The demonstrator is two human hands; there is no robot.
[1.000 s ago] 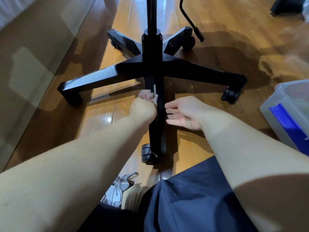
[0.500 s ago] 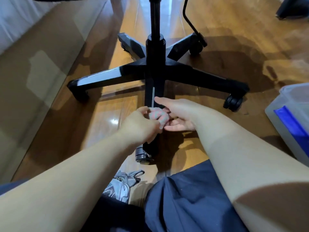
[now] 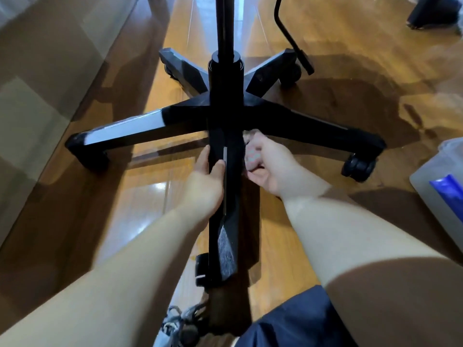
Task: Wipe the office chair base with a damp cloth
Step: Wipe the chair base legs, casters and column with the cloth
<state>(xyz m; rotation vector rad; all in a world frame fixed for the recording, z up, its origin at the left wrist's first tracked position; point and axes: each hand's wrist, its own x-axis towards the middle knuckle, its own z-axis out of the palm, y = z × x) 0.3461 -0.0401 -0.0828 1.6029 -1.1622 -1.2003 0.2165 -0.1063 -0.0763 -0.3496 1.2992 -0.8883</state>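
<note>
L hand (image 3: 205, 187) fingers grip glossy black star base (image 3: 288, 118) near leg, pointing toward me; R hand (image 3: 271, 167) fingers clutch crumpled cloth (image 3: 252, 154)

Glossy wood-plank floor (image 3: 150, 196): bright glare patches, dark shadows under the load.

Standing on it: black five-leg chair base (image 3: 300, 126) on casters. The right caster (image 3: 358, 169) and near caster (image 3: 203, 271) are plainly on the boards; the others are mostly hidden under their legs. Translucent plastic bin (image 3: 436, 196) at right edge. Grey laced shoe (image 3: 180, 324) at bottom edge. Dark object (image 3: 431, 11) at far top right, possibly furniture; too cropped to tell.
</note>
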